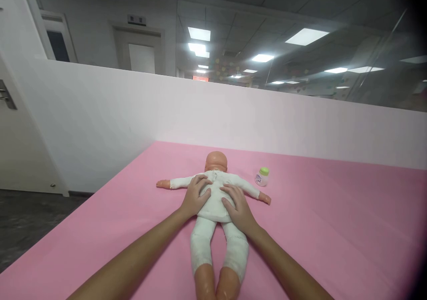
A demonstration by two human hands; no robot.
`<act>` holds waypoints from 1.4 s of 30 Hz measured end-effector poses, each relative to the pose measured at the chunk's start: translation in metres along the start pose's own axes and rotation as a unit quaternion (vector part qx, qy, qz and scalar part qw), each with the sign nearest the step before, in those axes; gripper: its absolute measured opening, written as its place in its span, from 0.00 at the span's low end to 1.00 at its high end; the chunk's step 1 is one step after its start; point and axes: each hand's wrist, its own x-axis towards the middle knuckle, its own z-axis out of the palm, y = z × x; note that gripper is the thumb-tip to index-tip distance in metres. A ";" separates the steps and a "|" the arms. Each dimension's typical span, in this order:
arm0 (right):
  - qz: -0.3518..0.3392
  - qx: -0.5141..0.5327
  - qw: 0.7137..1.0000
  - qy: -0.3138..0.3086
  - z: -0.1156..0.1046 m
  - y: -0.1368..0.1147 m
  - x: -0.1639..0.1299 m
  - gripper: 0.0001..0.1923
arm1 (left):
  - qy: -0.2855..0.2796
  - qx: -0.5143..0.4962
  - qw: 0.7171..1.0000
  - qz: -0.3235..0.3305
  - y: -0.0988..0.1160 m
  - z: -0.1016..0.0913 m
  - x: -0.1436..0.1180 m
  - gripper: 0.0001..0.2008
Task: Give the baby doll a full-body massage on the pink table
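Here, a baby doll (pixel 215 193) is seen lying on its back, lengthwise, on a pink bench (pixel 333 220). The doll is dressed in a white one-piece suit; its bare head points away from the camera and its bare feet point toward the camera. Both doll arms are stretched out sideways, with the small hands left uncovered by the sleeves.

2 hands are laid on the doll's torso. The left hand (pixel 195 198) is placed flat on the doll's chest on the left side, fingers spread and pointing toward the head. The right hand (pixel 237 206) is placed flat on the right side of the torso, slightly lower, fingers likewise spread. Neither grip is closed around anything; both palms are pressed against the white fabric, and the 2 hands are held near each other without touching.

A small bottle (pixel 262 176) with a green cap is stood upright on the bench, just beyond the doll's outstretched arm on the right side, apart from both hands.

A white partition wall (pixel 233 113) is seen bordering the far edge of the bench.
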 end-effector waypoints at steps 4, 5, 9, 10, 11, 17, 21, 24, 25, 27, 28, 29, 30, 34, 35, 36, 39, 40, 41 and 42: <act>0.001 0.001 1.000 -0.002 0.001 0.001 0.000 0.16 | 0.002 0.001 1.000 -0.001 -0.001 0.001 0.000 0.11; 0.002 0.001 1.000 -0.003 0.001 0.001 0.000 0.16 | 0.001 0.001 1.000 -0.001 -0.001 0.001 0.000 0.11; 0.005 0.002 1.000 -0.005 0.001 0.002 0.000 0.16 | 0.001 0.001 1.000 -0.001 -0.001 0.001 -0.001 0.11; 0.006 0.001 1.000 -0.006 0.000 0.002 0.000 0.16 | 0.000 0.001 1.000 -0.001 -0.001 0.000 -0.001 0.11; 0.006 0.001 1.000 -0.006 0.000 0.002 0.000 0.16 | 0.000 0.000 1.000 -0.002 -0.001 0.000 0.000 0.11; 0.003 -0.001 1.000 -0.003 0.001 0.002 0.000 0.16 | 0.001 -0.006 1.000 -0.002 0.000 -0.001 0.001 0.10; 0.006 0.002 1.000 -0.004 0.001 0.003 0.000 0.17 | 0.002 -0.007 1.000 -0.001 0.002 -0.001 0.000 0.10; 0.007 0.001 1.000 -0.004 0.001 0.003 -0.001 0.17 | 0.004 -0.009 1.000 -0.002 0.002 -0.001 -0.001 0.10; 0.006 0.000 1.000 -0.002 0.002 0.003 -0.001 0.17 | 0.005 -0.010 1.000 -0.002 0.002 -0.001 -0.001 0.11; 0.003 -0.004 1.000 0.001 0.002 0.003 0.000 0.17 | 0.006 -0.012 1.000 -0.002 0.002 -0.001 0.000 0.11; 0.000 -0.007 1.000 0.002 0.002 0.003 0.000 0.17 | 0.006 -0.012 1.000 -0.002 0.002 -0.001 0.000 0.11; -0.002 -0.009 1.000 0.004 0.003 0.003 0.000 0.17 | 0.005 -0.012 1.000 -0.003 0.001 -0.001 0.000 0.10; -0.003 -0.010 1.000 0.004 0.003 0.003 0.001 0.17 | 0.005 -0.012 1.000 -0.004 0.001 -0.001 0.000 0.10; 0.001 -0.008 1.000 -0.003 0.003 0.001 0.001 0.17 | 0.005 -0.009 1.000 -0.003 -0.001 -0.001 0.001 0.11; 0.002 -0.008 1.000 -0.004 0.002 0.001 0.001 0.17 | 0.005 -0.008 1.000 -0.001 -0.001 -0.001 0.001 0.11; 0.003 -0.008 1.000 -0.005 0.002 0.000 0.001 0.17 | 0.005 -0.008 1.000 0.000 -0.001 -0.002 0.001 0.10; 0.005 -0.007 1.000 -0.005 0.002 0.000 0.001 0.17 | 0.004 -0.006 1.000 0.000 0.001 -0.002 0.001 0.10; 0.006 -0.006 1.000 -0.005 0.002 0.000 0.001 0.17 | 0.004 -0.004 1.000 0.000 0.001 -0.002 0.001 0.10; 0.005 -0.004 1.000 -0.005 0.002 0.000 0.001 0.17 | 0.003 -0.003 1.000 0.000 0.001 -0.003 0.002 0.10; 0.005 -0.002 1.000 -0.006 0.002 0.001 0.001 0.17 | 0.002 -0.001 1.000 0.000 0.001 -0.003 0.002 0.10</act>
